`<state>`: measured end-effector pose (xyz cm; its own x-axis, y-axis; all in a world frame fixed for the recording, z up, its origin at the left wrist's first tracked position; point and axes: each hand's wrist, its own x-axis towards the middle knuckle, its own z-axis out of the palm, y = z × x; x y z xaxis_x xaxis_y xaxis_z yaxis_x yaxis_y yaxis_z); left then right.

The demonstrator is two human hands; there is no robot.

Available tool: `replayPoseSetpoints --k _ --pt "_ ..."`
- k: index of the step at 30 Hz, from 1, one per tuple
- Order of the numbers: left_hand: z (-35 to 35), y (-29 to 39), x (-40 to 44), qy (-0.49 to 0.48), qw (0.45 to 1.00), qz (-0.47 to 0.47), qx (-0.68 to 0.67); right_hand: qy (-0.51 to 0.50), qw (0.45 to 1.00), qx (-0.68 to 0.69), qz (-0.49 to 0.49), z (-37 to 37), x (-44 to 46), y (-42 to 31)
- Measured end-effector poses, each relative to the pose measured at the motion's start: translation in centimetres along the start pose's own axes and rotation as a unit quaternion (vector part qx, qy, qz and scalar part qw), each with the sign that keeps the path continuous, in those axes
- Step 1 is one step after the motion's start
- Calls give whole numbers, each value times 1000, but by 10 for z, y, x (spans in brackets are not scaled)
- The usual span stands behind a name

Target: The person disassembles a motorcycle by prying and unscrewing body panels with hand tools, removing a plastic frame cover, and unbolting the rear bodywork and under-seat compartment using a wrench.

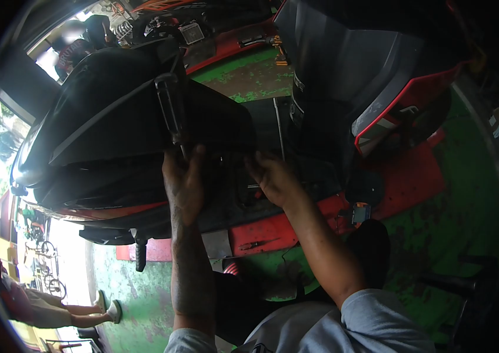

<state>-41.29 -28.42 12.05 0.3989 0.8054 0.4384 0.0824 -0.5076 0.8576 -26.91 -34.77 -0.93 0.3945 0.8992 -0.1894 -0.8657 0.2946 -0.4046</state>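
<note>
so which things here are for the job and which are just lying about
Apparently for the job:
screwdriver, in the left hand
scooter, with the right hand near its lower side

Apparently just about:
second screwdriver, it seems, on the red platform
bicycles in the background

Daylight glares at left beside dim shadows and warped edges.

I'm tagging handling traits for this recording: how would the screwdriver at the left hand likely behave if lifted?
The screwdriver is probably stiff, since it looks straight from end to end. It may feel handle-heavy, as the handle looks far thicker than the shaft by the left hand. The glossy-looking handle could be slightly slippery.
</note>
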Motion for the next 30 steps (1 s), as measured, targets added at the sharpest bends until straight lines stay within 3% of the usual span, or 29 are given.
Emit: replayPoseSetpoints --k 6,13,17,20,22,23,24,25,27,28,30 --pt "-30 3 -17 -85 991 -78 -71 12 999 45 27 2 -16 -12" --pt "-49 5 -32 -50 997 -27 -60 -86 991 104 4 -3 -21 -31" --pt "-60 3 -35 -70 993 -75 -57 -122 985 120 -6 2 -42 -42" --pt "-57 1 -41 -30 994 -6 -104 -141 985 97 -7 -9 -48 -36" --pt "-115 -48 -37 -65 997 3 -42 -134 988 76 -12 -24 -63 -33" --pt "-121 -30 -34 -183 983 -4 11 -167 985 29 -24 -31 -74 -32" --pt "-137 -51 -40 -94 994 49 30 -198 979 -21 -35 -38 -85 -32" --pt "-121 -52 -37 -107 993 47 20 -186 981 -24 -45 -46 -97 -34" --pt "-137 -63 -62 -179 982 53 34 -255 941 -202 -92 -62 -124 -38" --pt "-249 -101 -12 -216 974 58 42 -243 943 -206 -100 -73 -135 -37" --pt "-142 -75 -46 -288 953 72 59 -261 824 -447 -229 -94 -153 -40"
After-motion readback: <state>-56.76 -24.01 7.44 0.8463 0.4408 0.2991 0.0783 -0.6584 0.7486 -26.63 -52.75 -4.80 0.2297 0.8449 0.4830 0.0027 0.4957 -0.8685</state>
